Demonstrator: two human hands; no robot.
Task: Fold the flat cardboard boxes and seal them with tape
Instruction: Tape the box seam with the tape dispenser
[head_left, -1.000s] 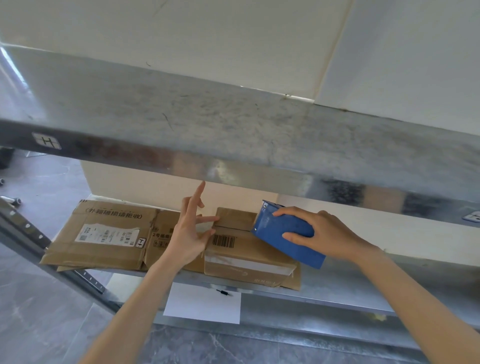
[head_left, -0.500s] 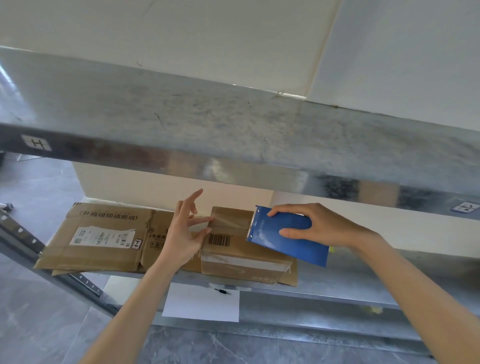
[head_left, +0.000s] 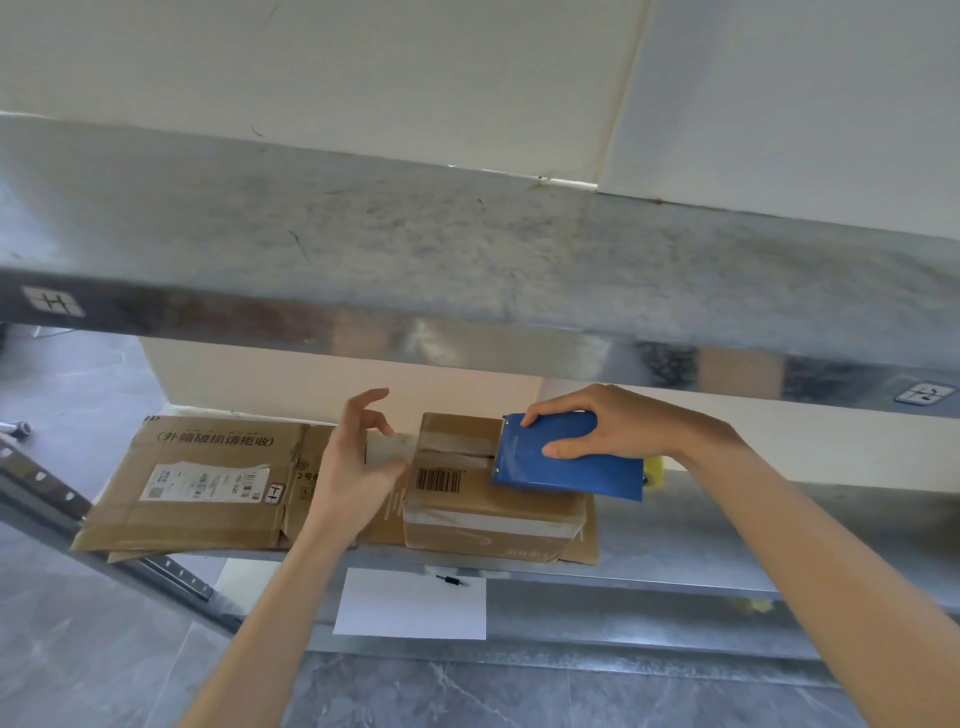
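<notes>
Head camera looks under a metal shelf edge (head_left: 467, 291) at a lower shelf. At far left lies a flattened cardboard box (head_left: 208, 483) with a white label. Beside it, the left hand (head_left: 358, 467) has its fingers spread, thumb and forefinger pinching the free end of clear tape (head_left: 395, 447) just left of a small folded box (head_left: 483, 499) with a barcode. Further right, the right hand (head_left: 608, 426) grips a blue tape dispenser (head_left: 566, 462) resting on the box top, toothed edge facing left. To seal well, the strip probably needs to stay taut and centred over the flap seam, pressed flat before cutting; slack would likely wrinkle it
</notes>
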